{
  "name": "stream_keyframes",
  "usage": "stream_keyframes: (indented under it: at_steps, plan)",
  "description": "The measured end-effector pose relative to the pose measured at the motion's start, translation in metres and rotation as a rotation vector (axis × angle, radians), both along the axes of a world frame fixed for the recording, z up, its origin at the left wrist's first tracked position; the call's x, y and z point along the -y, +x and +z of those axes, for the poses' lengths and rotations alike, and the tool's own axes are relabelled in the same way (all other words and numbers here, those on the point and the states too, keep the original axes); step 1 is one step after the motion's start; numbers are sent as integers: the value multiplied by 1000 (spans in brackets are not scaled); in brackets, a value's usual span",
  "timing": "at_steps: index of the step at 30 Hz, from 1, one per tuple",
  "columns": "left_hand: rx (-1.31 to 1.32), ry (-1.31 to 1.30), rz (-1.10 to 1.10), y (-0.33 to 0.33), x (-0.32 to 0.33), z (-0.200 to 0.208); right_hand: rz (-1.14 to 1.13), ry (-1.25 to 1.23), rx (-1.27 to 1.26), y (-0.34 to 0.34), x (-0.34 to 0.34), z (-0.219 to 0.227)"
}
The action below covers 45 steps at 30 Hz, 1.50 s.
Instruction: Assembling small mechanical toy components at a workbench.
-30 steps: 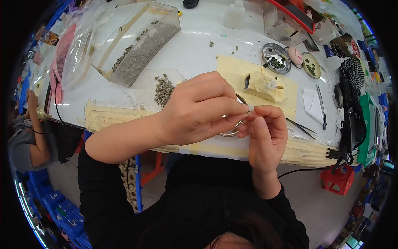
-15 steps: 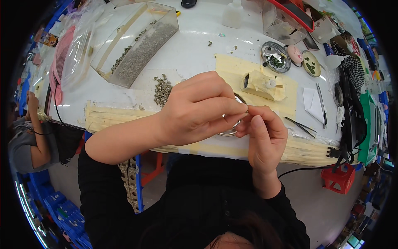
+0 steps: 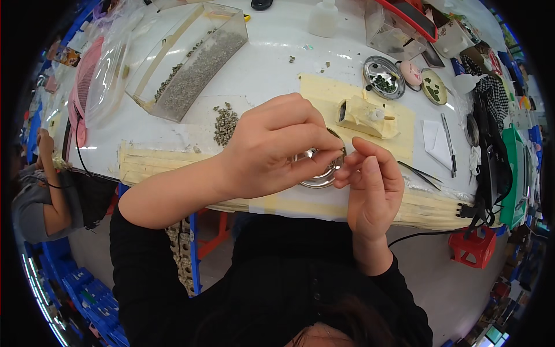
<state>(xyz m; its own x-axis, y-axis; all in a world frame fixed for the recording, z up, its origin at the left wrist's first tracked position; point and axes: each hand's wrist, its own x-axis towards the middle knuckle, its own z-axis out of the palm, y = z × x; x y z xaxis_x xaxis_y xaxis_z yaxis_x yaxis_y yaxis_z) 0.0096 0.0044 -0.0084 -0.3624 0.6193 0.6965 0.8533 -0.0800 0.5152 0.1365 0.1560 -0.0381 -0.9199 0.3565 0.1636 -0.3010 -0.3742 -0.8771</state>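
Observation:
My left hand (image 3: 277, 147) is held over a round shiny metal dish (image 3: 319, 184) near the table's front edge. Its thumb and index fingertips are pinched; anything between them is too small to make out. Just to the right is my right hand (image 3: 376, 188), palm turned up, fingers loosely curled and thumb apart from the index finger. No object shows in it. A narrow gap separates the two hands' fingertips. Small grey-green pieces (image 3: 225, 125) lie heaped left of the dish, which my left hand partly covers.
A clear bin (image 3: 199, 75) of small grey pieces stands at the far left. Beyond my right hand are a tape-covered block (image 3: 367, 117), black tweezers (image 3: 419, 174), a pen (image 3: 448, 144) and a metal dish of dark green pieces (image 3: 399, 87). A white squeeze bottle (image 3: 324, 20) stands behind.
The fingertips of both hands, together before, have come apart. My right hand's fingers have loosened and drawn slightly right; my left hand stays pinched and has shifted slightly left.

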Motion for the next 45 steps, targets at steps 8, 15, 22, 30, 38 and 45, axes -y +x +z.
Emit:
stream_keyframes:
  at_steps: [8, 15, 22, 30, 38, 45]
  plan:
    - [296, -299, -218, -11, 5, -1, -168, 400, -104, 5, -12, 4]
    - [174, -498, -290, -12, 8, 1, -235, 442, -99, 7, -23, 6]
    - [116, -490, -288, -14, 8, 0, -208, 412, -71, 7, -21, 5]
    - [146, -493, -297, -17, 9, 2, -207, 400, -67, 8, -20, 4]
    - [185, -379, -184, -26, 13, 7, -204, 398, -58, 8, -19, 4]
    - [220, -511, -30, -73, 49, 27, -213, 461, -32, 8, -19, 5]
